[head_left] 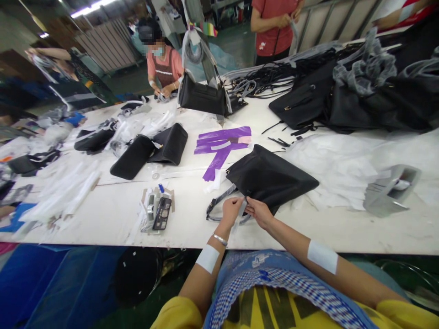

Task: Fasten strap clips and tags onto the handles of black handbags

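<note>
We have a soft black leather-look bag (277, 176) lying on the white counter (188, 201), right of centre and just beyond our hands. A slim black strap (209, 209) loops out at its near left side, and part of that loop shows a greyish see-through covering. Our left hand (232, 211) and right hand (259, 213) meet at the bag's near edge, each grip pinched together on a short translucent grey strip (243, 207).

As we judge it, the covering is only partly in place and the strip is not yet settled; how much strap lies bare by our fingers we cannot tell. Farther off, a boxy black handbag (202, 97) stands upright with pale wrapping about its raised handle, so it seems further along. To the left, a rounded black pouch (133, 157) lies against an angular black bag (173, 144). At the far right sits a heap of black bags (370, 105) topped with crumpled grey film (365, 68); whether those are finished or waiting, we cannot tell.
</note>
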Demonstrator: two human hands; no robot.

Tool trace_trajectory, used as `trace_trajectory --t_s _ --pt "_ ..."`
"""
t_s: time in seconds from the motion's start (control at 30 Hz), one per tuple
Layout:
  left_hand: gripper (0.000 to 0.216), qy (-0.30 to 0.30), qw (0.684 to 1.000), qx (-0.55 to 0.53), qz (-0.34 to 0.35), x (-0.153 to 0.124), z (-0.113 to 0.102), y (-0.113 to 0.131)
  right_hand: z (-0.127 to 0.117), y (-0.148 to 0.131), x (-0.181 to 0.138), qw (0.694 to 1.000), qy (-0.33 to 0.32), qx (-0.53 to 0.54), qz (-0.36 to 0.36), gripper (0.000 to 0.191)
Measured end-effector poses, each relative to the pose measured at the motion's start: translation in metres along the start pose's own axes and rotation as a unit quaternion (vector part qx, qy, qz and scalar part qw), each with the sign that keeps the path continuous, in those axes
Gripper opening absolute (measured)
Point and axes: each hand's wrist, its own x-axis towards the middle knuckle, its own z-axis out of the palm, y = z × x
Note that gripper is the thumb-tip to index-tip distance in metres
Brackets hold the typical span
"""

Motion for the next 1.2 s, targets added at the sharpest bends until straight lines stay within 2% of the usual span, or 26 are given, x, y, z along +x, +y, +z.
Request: trace_trajectory --t_s 0.13,0.23,0.33,0.4,0.47,0.53,0.6,0.67,0.8,0.97,1.07,1.2 --pt "0.031 0.003 1.000 0.003 0.000 0.008 0.005 -0.001 -0.003 0.002 -0.006 0.998 -0.049 -0.040 -0.027 0.020" --pt "0.035 0.015 0.997 -0.076 -0.011 -0.001 -0.001 -0.010 -0.008 0.001 -0.003 0.998 -0.029 -0.051 -0.024 0.021" --pt "0.044 0.040 0.978 -0.183 -0.091 -0.025 -0.012 -0.025 -0.012 0.001 0.003 0.999 -0.012 -0.041 -0.023 0.018" --pt "0.052 0.004 0.958 -0.231 -0.169 -0.046 -0.018 -0.033 -0.013 0.001 0.005 0.999 -0.008 -0.036 -0.025 0.015" --pt "0.056 -0.056 0.942 -0.260 -0.204 -0.066 -0.020 -0.038 -0.012 0.003 0.005 0.999 -0.006 -0.036 -0.026 0.013" --pt "0.054 -0.091 0.941 -0.269 -0.184 -0.080 -0.019 -0.039 -0.010 0.005 0.003 0.999 -0.013 -0.040 -0.025 0.011" --pt "0.049 -0.097 0.945 -0.273 -0.153 -0.087 -0.016 -0.039 -0.009 0.006 0.002 0.998 -0.026 -0.052 -0.023 0.010" --pt "0.046 -0.090 0.944 -0.280 -0.151 -0.086 -0.012 -0.039 -0.009 0.005 0.001 0.997 -0.034 -0.068 -0.019 0.009" --pt "0.039 -0.033 0.946 -0.285 -0.152 -0.070 -0.002 -0.034 -0.008 0.003 0.004 0.996 -0.034 -0.087 -0.008 0.006" --pt "0.037 0.026 0.944 -0.314 -0.099 -0.051 0.005 -0.023 -0.003 0.005 0.004 0.999 -0.026 -0.047 0.005 0.007" --pt "0.049 0.014 0.933 -0.331 -0.138 -0.061 -0.001 -0.023 0.000 0.005 0.005 1.000 0.002 -0.015 -0.002 0.006" --pt "0.061 -0.032 0.898 -0.379 -0.222 -0.092 -0.011 -0.031 0.003 0.003 0.008 1.000 0.020 -0.010 -0.010 0.009"
